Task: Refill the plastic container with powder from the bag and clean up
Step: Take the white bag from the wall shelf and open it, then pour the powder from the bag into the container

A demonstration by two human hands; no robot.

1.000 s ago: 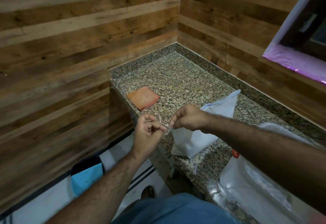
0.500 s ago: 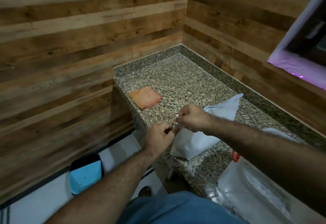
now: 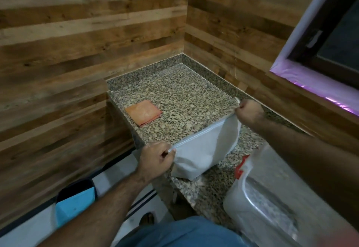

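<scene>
Left hand (image 3: pixel 155 159) and right hand (image 3: pixel 249 111), arms extended, pinch opposite top corners of the white bag (image 3: pixel 206 149). Fingers are closed on its edge, stretched taut above the counter (image 3: pixel 174 91).

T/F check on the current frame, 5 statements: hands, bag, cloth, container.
1. Both hands pinch the top edge of the white bag, one at each end. True: left hand at the near end, right hand at the far end.
2. The orange cloth lies under the bag. False: it lies flat on the granite counter, apart from the bag, to its left.
3. The bag stands on the counter. True.
4. The plastic container is held in the right hand. False: it sits at the near right of the counter, untouched.
5. The bag's top edge hangs slack. False: it is pulled straight between the hands.
</scene>
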